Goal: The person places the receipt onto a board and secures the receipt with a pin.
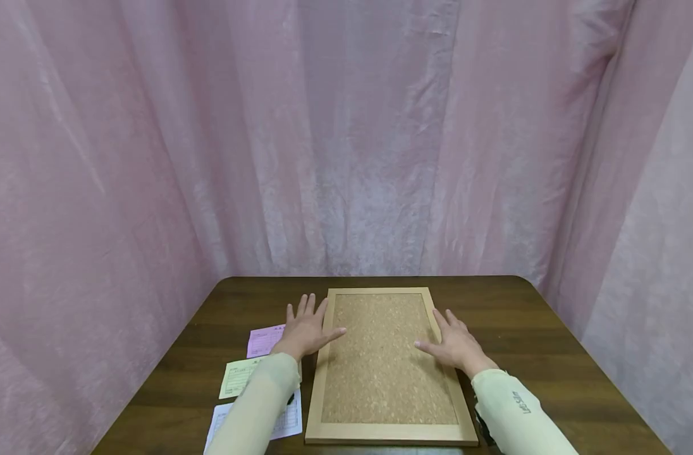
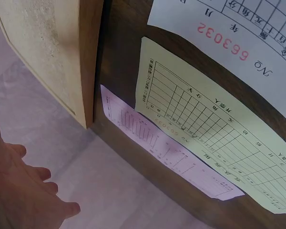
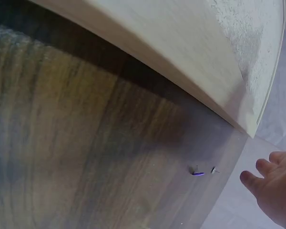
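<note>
A cork board (image 1: 389, 360) in a pale wooden frame (image 1: 392, 433) lies in the middle of the table. Over its left side my left hand (image 1: 306, 330) is spread, thumb above the cork. My right hand (image 1: 457, 344) is spread likewise at the right side. Both cast shadows on the board; whether either touches the frame I cannot tell. Neither holds anything. Left of the board lie a pink slip (image 2: 157, 148), a pale yellow-green slip (image 2: 200, 119) and a white slip (image 2: 238, 38), all printed with grids. My left forearm hides part of them in the head view.
On the dark wooden table (image 1: 523, 354), right of the board, lie two small tacks, one a purple thumbtack (image 3: 197, 173), the other a smaller-looking tack (image 3: 214, 170). Pink curtains (image 1: 375, 139) hang behind the table and at both sides.
</note>
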`<state>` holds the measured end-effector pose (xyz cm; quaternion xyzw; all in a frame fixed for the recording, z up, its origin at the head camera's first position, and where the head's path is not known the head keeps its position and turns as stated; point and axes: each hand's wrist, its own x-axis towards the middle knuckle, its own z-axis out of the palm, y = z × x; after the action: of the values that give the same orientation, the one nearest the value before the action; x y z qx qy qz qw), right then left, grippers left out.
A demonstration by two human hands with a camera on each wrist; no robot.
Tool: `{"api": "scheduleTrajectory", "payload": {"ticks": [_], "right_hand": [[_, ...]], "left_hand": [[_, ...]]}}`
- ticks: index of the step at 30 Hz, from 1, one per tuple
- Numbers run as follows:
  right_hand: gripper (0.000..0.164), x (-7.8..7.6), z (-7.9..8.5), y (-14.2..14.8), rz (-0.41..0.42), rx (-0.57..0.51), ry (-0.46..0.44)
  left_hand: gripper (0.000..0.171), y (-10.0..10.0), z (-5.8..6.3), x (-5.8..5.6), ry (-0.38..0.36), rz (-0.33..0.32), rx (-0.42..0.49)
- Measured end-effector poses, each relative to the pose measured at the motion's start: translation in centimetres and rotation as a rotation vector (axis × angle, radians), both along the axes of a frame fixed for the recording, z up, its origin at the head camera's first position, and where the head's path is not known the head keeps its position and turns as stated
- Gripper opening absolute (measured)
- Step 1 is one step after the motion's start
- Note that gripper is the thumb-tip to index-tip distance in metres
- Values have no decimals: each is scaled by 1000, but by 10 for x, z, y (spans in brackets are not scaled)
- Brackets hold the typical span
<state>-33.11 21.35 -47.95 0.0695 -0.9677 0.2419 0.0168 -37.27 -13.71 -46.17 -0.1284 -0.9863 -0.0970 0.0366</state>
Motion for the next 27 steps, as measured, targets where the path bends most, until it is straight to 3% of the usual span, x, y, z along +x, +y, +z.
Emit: {"api": "scheduleTrajectory", "payload": {"ticks": [20,27], "right_hand": [[95,2,-12,-3,-43,-187,-50],[93,4,-18,-2,-49,-213,-37]], "left_hand": [[96,-12,6,-2,11,-21,35],[89,-18,7,0,4,-13,64]]}}
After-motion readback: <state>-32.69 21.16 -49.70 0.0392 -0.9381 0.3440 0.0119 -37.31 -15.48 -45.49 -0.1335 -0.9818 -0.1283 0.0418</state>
